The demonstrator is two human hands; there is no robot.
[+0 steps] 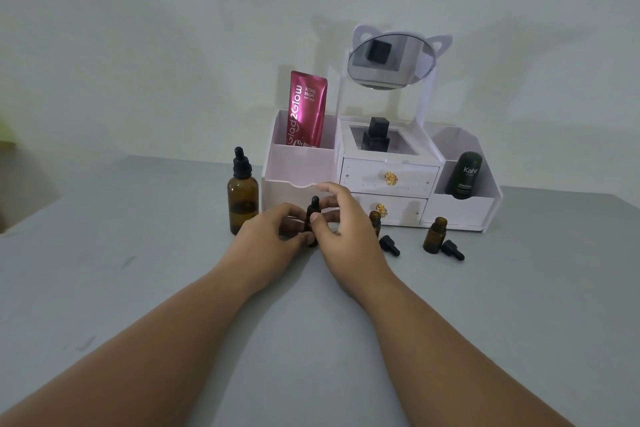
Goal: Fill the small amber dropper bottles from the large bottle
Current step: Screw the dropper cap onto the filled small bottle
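The large amber bottle (242,199) with a black dropper cap stands on the grey table, left of my hands. Between my hands is a small amber dropper bottle (312,215) with its black dropper cap on. My left hand (268,236) grips its body, and the thumb and fingers of my right hand (343,229) pinch its cap. Two more small amber bottles (375,221) (435,235) stand uncapped to the right, the nearer one partly hidden by my right hand. A loose black dropper cap (389,245) (452,249) lies beside each.
A white cosmetic organizer (460,208) with two drawers and a cat-eared mirror (391,59) stands behind the bottles. It holds a pink pouch (307,109), a black perfume bottle (375,135) and a dark tube (463,175). The wall is close behind.
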